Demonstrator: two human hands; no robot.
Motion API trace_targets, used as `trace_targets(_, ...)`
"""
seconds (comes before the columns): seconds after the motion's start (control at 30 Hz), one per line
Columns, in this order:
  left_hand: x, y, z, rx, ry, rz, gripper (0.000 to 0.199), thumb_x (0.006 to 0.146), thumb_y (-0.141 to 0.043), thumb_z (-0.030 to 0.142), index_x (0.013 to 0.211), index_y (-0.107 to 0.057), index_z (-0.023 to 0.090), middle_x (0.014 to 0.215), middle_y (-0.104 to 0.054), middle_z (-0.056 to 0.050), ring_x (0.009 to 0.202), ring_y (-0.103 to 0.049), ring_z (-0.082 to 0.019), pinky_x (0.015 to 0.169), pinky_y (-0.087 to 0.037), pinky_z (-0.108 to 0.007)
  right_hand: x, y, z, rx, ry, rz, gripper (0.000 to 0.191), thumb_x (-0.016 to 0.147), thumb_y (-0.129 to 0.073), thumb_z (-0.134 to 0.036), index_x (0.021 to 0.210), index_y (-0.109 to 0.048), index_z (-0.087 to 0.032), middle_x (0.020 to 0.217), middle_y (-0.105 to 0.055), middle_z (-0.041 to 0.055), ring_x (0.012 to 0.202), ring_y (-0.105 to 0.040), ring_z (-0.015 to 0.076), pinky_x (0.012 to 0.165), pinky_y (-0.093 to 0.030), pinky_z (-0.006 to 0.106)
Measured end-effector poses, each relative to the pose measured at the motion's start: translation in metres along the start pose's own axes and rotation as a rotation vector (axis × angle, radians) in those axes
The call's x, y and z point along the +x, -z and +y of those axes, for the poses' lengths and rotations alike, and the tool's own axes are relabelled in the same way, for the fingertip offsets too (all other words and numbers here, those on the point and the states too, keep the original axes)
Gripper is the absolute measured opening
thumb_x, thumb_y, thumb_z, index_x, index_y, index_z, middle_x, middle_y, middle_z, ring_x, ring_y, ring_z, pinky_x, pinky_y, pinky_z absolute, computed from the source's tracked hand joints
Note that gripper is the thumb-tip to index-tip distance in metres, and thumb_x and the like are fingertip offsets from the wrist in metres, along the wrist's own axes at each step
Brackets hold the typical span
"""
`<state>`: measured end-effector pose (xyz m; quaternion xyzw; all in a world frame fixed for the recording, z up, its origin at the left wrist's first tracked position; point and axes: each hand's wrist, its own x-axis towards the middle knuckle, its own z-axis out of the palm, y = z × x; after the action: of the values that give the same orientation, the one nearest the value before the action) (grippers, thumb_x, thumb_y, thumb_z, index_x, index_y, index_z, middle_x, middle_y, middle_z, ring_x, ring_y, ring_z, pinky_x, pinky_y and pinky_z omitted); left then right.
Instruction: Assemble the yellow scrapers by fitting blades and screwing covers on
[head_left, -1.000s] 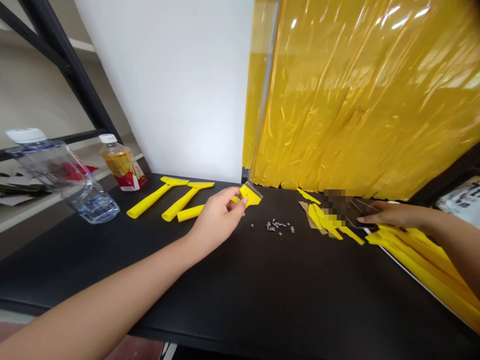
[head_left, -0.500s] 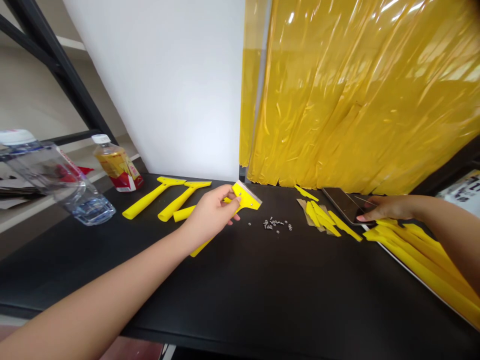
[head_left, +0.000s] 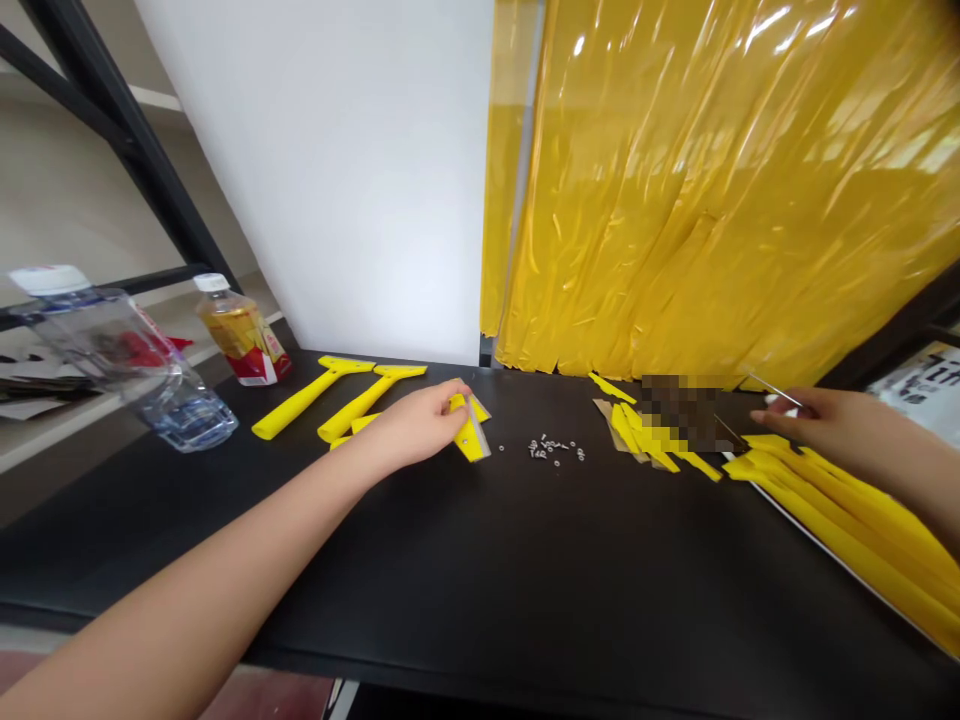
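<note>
My left hand point(head_left: 427, 425) is closed around a yellow scraper point(head_left: 471, 440), whose blade edge faces right, low over the black table. Its handle is mostly hidden by my hand. Beside that hand lie two more yellow scrapers, one point(head_left: 300, 400) further left and one point(head_left: 360, 400) nearer, with yellow handle parts partly covered by my wrist. At the right, my right hand point(head_left: 825, 420) is closed on a screwdriver point(head_left: 780, 388) with a thin metal shaft pointing up and left. It is raised above a stack of yellow handles point(head_left: 840, 500). Small screws and nuts point(head_left: 547, 448) lie scattered between the hands.
Flat yellow pieces point(head_left: 637, 435) lie right of the screws, beside a dark phone point(head_left: 686, 415), its screen blurred out. A large clear bottle point(head_left: 142, 360) and a drink bottle point(head_left: 244, 335) stand left. A white panel point(head_left: 337, 180) and yellow plastic sheeting point(head_left: 697, 200) rise behind.
My left hand has turned the scraper so its head points down to the right, and brought it lower and left. My right hand has lifted off the phone and moved right with the screwdriver.
</note>
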<state>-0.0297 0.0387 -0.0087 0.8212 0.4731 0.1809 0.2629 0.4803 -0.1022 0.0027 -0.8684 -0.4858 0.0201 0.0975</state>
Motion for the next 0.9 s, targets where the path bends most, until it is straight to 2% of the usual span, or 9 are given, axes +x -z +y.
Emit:
trace_targets(0.1, -0.003, -0.002, 0.004, 0.190, 0.039, -0.035, 0.045, 0.091, -0.052, 0.058, 0.121, -0.069, 0.030, 0.090, -0.076, -0.005, 0.077, -0.070, -0.027, 0.059, -0.041, -0.031, -0.015, -0.003, 0.004, -0.034, -0.026, -0.036, 0.044, 0.084, -0.055, -0.072, 0.088, -0.065, -0.029, 0.075, -0.070, 0.0084, 0.074, -0.067, 0.0325, 0.069, -0.046, 0.042)
trace_targets(0.17, -0.004, -0.003, 0.006, 0.281, 0.068, -0.064, 0.048, 0.090, -0.052, 0.062, 0.122, -0.069, 0.031, 0.096, -0.077, -0.007, 0.084, -0.071, -0.031, 0.061, -0.042, -0.033, -0.012, -0.005, 0.001, -0.015, -0.012, -0.072, 0.047, 0.080, -0.060, -0.073, 0.090, -0.064, -0.028, 0.080, -0.071, 0.0103, 0.078, -0.068, 0.0346, 0.071, -0.046, 0.043)
trace_targets(0.33, -0.006, -0.002, 0.010, 0.363, 0.140, -0.070, 0.053, 0.092, -0.048, 0.062, 0.130, -0.065, 0.029, 0.117, -0.076, -0.012, 0.099, -0.071, -0.038, 0.070, -0.049, -0.039, 0.018, -0.009, -0.013, 0.094, 0.037, -0.165, 0.043, 0.074, -0.074, -0.058, 0.092, -0.066, -0.020, 0.102, -0.074, 0.0216, 0.095, -0.069, 0.0374, 0.080, -0.049, 0.042)
trace_targets(0.43, -0.006, 0.002, 0.012, 0.367, 0.167, -0.072, 0.055, 0.093, -0.048, 0.061, 0.135, -0.064, 0.028, 0.130, -0.073, -0.013, 0.110, -0.070, -0.039, 0.080, -0.051, -0.041, 0.029, -0.014, -0.013, 0.154, 0.060, -0.255, 0.036, 0.073, -0.077, -0.052, 0.087, -0.070, -0.019, 0.099, -0.077, 0.0196, 0.092, -0.071, 0.0359, 0.078, -0.050, 0.040)
trace_targets(0.57, -0.006, 0.007, 0.012, 0.380, 0.171, -0.081, 0.057, 0.094, -0.046, 0.061, 0.136, -0.063, 0.027, 0.134, -0.071, -0.014, 0.115, -0.068, -0.039, 0.085, -0.051, -0.043, 0.032, -0.019, -0.004, 0.197, 0.101, -0.324, 0.024, 0.072, -0.078, -0.042, 0.081, -0.072, -0.020, 0.093, -0.079, 0.0155, 0.090, -0.072, 0.0340, 0.080, -0.050, 0.038)
trace_targets(0.7, -0.005, 0.007, 0.010, 0.404, 0.177, -0.077, 0.055, 0.094, -0.045, 0.062, 0.132, -0.065, 0.028, 0.131, -0.073, -0.014, 0.114, -0.068, -0.040, 0.085, -0.051, -0.044, 0.033, -0.017, 0.003, 0.203, 0.095, -0.295, 0.016, 0.074, -0.073, -0.033, 0.083, -0.072, -0.019, 0.087, -0.079, 0.0149, 0.085, -0.072, 0.0320, 0.078, -0.050, 0.038)
trace_targets(0.8, -0.006, 0.006, 0.010, 0.437, 0.176, -0.067, 0.057, 0.093, -0.046, 0.064, 0.133, -0.064, 0.028, 0.126, -0.075, -0.015, 0.110, -0.070, -0.041, 0.081, -0.051, -0.043, 0.030, -0.013, 0.002, 0.193, 0.088, -0.240, 0.022, 0.073, -0.076, -0.037, 0.084, -0.074, -0.018, 0.080, -0.077, 0.0151, 0.072, -0.071, 0.0306, 0.065, -0.049, 0.038)
trace_targets(0.83, -0.006, 0.005, 0.010, 0.450, 0.174, -0.066, 0.058, 0.092, -0.046, 0.065, 0.134, -0.064, 0.028, 0.124, -0.075, -0.015, 0.108, -0.070, -0.041, 0.080, -0.051, -0.043, 0.029, -0.013, 0.001, 0.188, 0.093, -0.208, 0.024, 0.071, -0.078, -0.039, 0.082, -0.074, -0.018, 0.077, -0.076, 0.0146, 0.067, -0.070, 0.0295, 0.060, -0.047, 0.037)
trace_targets(0.9, -0.006, 0.005, 0.011, 0.473, 0.165, -0.070, 0.062, 0.092, -0.045, 0.067, 0.136, -0.062, 0.027, 0.120, -0.076, -0.015, 0.105, -0.071, -0.040, 0.077, -0.051, -0.042, 0.025, -0.014, -0.003, 0.168, 0.115, -0.065, 0.024, 0.068, -0.081, -0.040, 0.075, -0.074, -0.018, 0.069, -0.074, 0.0123, 0.059, -0.066, 0.0262, 0.054, -0.043, 0.035)
